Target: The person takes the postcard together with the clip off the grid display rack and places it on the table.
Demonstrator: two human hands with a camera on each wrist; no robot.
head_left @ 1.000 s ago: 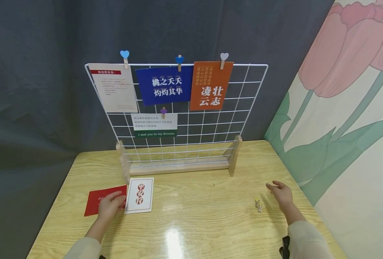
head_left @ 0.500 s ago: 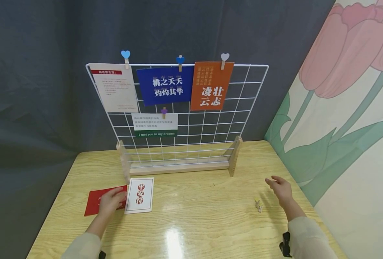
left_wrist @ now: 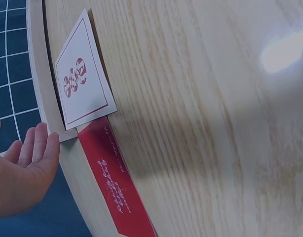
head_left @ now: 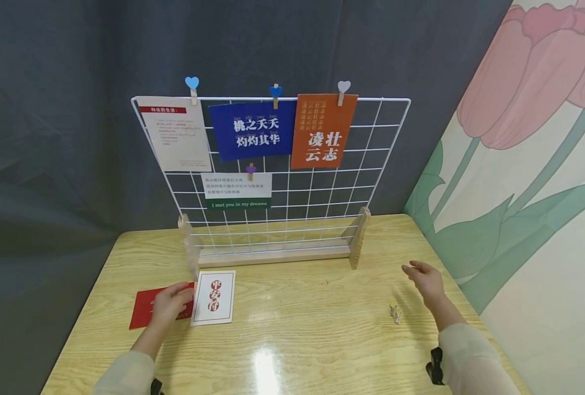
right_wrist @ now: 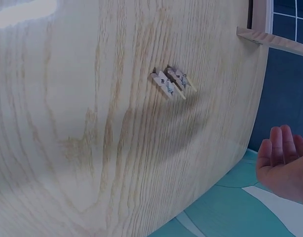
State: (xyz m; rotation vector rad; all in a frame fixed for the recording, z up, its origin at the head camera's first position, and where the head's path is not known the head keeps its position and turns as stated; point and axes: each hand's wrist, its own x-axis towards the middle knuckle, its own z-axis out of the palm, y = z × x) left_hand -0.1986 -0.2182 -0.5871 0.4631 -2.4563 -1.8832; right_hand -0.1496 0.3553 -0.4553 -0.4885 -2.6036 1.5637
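My left hand [head_left: 169, 304] hovers over the red card [head_left: 141, 308], its fingers loosely bent with nothing in them; the left wrist view shows it apart from the card. Beside that, a white card with red round characters [head_left: 223, 299] lies flat on the table. On the right, my right hand [head_left: 427, 282] is held above the table, fingers relaxed and holding nothing. Two small wooden clothespins [right_wrist: 164, 83] lie side by side near it, yellow on one face in the head view.
A white wire grid rack [head_left: 322, 192] on wooden feet stands at the back. Heart clothespins hold a cream card [head_left: 176, 137], a blue card [head_left: 253, 151], an orange card [head_left: 302, 156] and a white-green card [head_left: 235, 192] on it. A tulip-painted wall [head_left: 524, 164] borders the right.
My right hand has drifted slightly up and away from the clothespins. My left hand has risen a little over the red card. The cards and clothespins stay where they were.
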